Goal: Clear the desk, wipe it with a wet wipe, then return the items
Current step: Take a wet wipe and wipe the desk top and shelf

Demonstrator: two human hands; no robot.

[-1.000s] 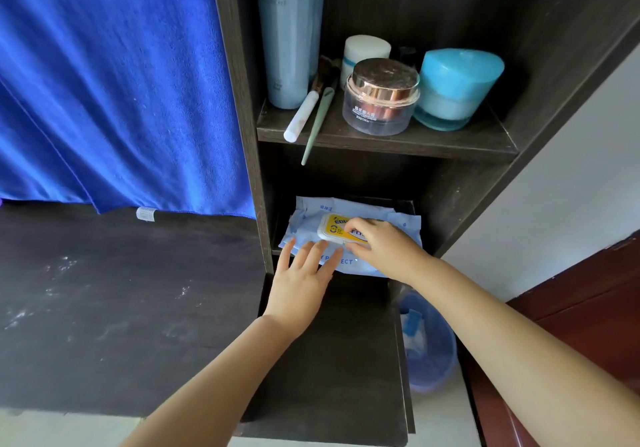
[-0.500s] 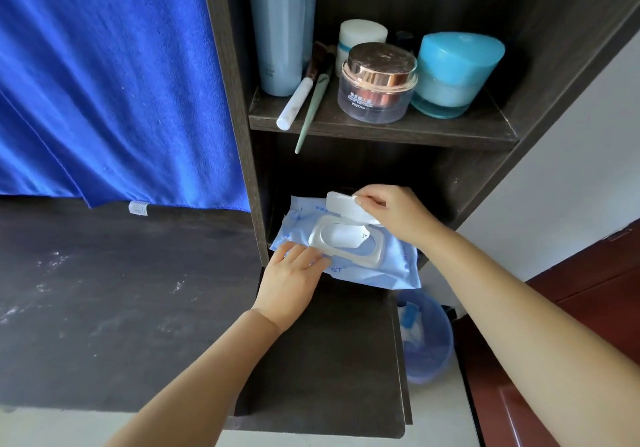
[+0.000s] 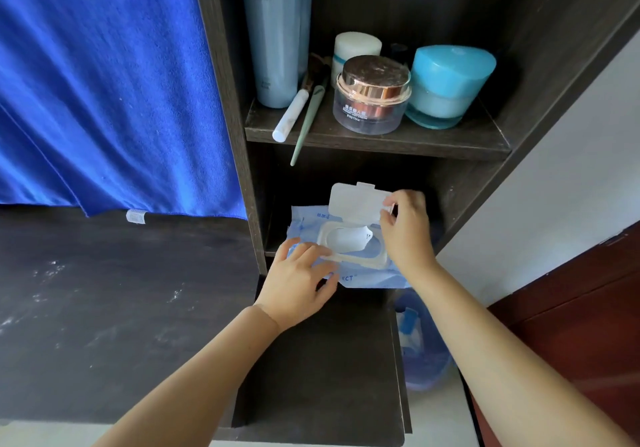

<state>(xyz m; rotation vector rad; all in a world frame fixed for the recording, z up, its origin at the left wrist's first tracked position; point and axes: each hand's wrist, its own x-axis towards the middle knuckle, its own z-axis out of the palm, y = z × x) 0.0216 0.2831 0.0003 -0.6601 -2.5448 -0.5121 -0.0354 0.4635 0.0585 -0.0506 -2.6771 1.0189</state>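
A light blue wet wipe pack [image 3: 363,277] lies at the mouth of the lower shelf compartment, beside the dark desk [image 3: 104,308], which shows pale dusty smears. The pack's white flip lid [image 3: 353,200] stands open, exposing the oval dispensing opening [image 3: 344,238]. My left hand [image 3: 298,280] grips the pack's front left corner, fingers on top and thumb at the front edge. My right hand [image 3: 407,235] pinches the right edge of the raised lid.
The upper shelf [image 3: 381,141] holds a tall pale blue bottle [image 3: 273,30], two brushes [image 3: 304,107], a rose-gold-lidded jar [image 3: 372,96], a turquoise jar [image 3: 446,86] and a white container [image 3: 356,48]. A blue cloth [image 3: 104,82] hangs at the left. A blue bin [image 3: 422,349] stands on the floor below.
My right hand lifted the pack's lid from closed to fully open and stays on its right edge. My left hand went from resting flat to gripping the pack's corner.
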